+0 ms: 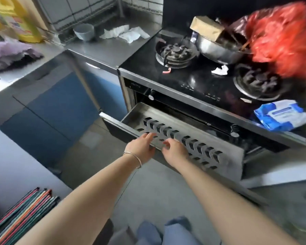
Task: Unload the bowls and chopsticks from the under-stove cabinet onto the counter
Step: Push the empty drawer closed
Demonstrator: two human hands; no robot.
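We see both hands at the front edge of the pulled-out under-stove drawer (pixel 175 137). Left hand (pixel 141 147) — fingers nearly straight, slightly spread, tips touching the slotted metal rack; a thin bangle (pixel 133 159) on the wrist. Right hand (pixel 175 152) — fingers loosely curled over the rim, holding nothing. We find no bowls or chopsticks in the drawer; one grey bowl (pixel 83 31) sits on the steel counter (pixel 111 48). Print on the blue wipes packet (pixel 282 114) is too blurred to read.
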